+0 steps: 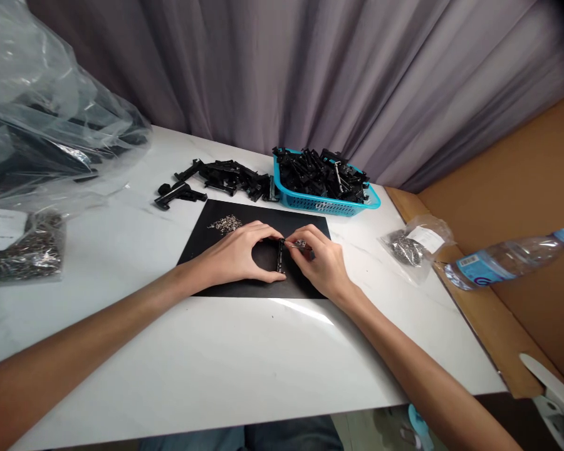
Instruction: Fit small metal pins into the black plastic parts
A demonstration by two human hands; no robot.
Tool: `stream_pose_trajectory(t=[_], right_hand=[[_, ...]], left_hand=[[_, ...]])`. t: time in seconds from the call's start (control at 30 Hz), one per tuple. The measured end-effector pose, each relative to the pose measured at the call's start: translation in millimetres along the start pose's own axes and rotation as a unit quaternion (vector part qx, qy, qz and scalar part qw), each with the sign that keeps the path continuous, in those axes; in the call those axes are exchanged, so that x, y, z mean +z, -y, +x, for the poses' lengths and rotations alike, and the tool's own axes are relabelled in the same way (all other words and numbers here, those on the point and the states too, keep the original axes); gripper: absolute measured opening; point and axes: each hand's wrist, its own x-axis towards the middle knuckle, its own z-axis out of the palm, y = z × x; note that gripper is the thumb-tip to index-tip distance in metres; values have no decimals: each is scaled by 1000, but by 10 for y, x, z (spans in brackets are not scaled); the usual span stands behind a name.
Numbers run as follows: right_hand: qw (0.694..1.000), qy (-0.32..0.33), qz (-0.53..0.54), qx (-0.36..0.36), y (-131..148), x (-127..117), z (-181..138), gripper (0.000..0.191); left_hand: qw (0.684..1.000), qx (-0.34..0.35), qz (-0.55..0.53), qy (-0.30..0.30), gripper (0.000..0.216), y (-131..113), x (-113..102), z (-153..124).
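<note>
My left hand point(242, 252) grips a narrow black plastic part point(280, 255) by its two ends, thumb at the near end and fingers at the far end. At the part's far right side, my right hand point(320, 255) has thumb and forefinger pinched together; what lies between the fingertips is too small to make out. Both hands are over a black mat point(249, 289). A pile of small metal pieces point(226, 224) lies on the mat beyond my left hand, and more metal pieces point(301, 243) show by my right fingers, partly hidden.
Behind the mat stands a blue basket point(319, 205) heaped with black plastic parts, with a loose pile of parts point(230, 176) to its left. Bags of metal pieces point(407, 247) point(32, 250) lie at both sides. A plastic bottle point(502, 260) lies right, beside a cardboard panel point(512, 181).
</note>
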Motion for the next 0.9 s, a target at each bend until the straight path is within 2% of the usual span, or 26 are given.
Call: stream_pose_trajectory(t=[0.33,0.5,0.73,0.9], right_hand=[[989,-40,-141,-25,66,110,13,9],[982,-37,-181,-44,102,146,-5,12],[983,-24,-177,-48,121,173,-57,23],[991,12,-123,-47,77,172,-50,17]], left_hand=[[1000,-9,9,1,60,-49,-17,25],[1000,-4,11,6,61,-50,-10,25],[1000,-14,-6,-11,55,-49,7,20],[1000,-15,-9,-8,53,-49,5,28]])
